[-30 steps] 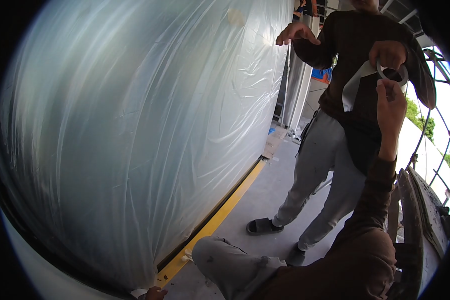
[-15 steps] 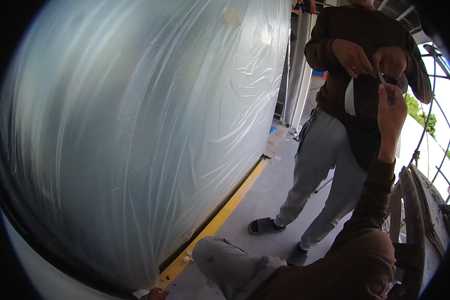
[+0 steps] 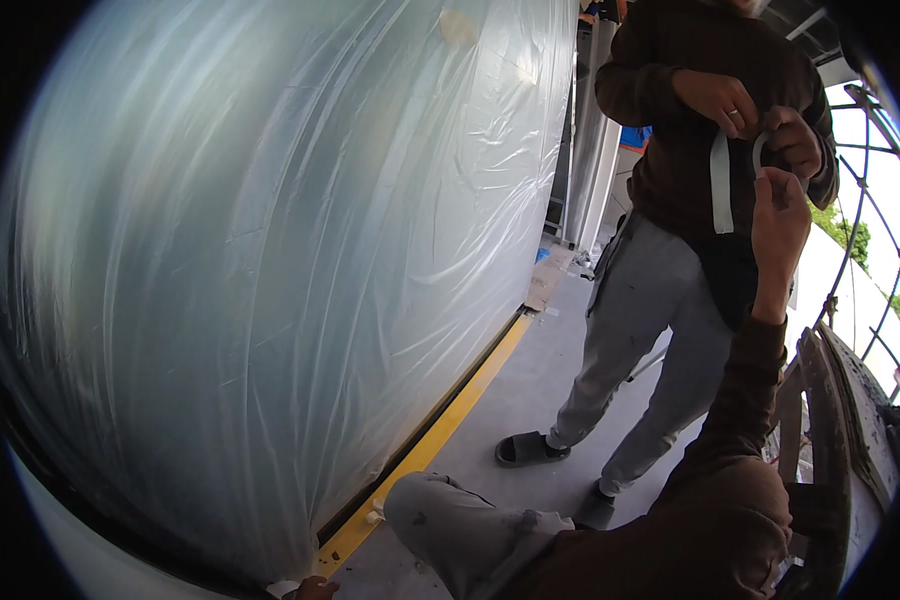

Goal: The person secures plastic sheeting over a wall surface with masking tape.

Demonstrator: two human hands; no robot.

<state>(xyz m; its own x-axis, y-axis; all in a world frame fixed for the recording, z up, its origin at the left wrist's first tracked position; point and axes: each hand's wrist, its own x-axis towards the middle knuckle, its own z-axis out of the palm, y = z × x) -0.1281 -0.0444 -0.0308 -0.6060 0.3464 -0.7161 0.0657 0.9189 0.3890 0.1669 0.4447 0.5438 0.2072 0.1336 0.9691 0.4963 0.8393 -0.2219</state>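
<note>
My right hand point(image 3: 780, 235) is raised in front of a co-worker. Its thumb and fingertips are closed on the lower end of a curved pale tape strip point(image 3: 758, 150), whose upper part is at one of the co-worker's hands point(image 3: 795, 140). From the co-worker's other hand point(image 3: 718, 100) hangs a second length of pale tape point(image 3: 721, 190). Low at the frame's bottom edge, my left hand point(image 3: 315, 589) shows only in part, beside the bottom corner of a clear plastic sheet point(image 3: 300, 330). Its fingers are mostly cut off, and a small whitish bit point(image 3: 282, 587) lies beside them.
The plastic sheet covers a tall panel along the left. A yellow strip point(image 3: 450, 420) runs along its base on the grey floor point(image 3: 490, 400). The co-worker point(image 3: 630, 330) stands close ahead in sandals. Wooden boards point(image 3: 820, 430) and a metal frame point(image 3: 865, 220) are at the right.
The co-worker's hands have shifted, and the hanging tape has swung right and now hangs straighter. The strip at my right fingertips bows more. My left hand has barely moved.
</note>
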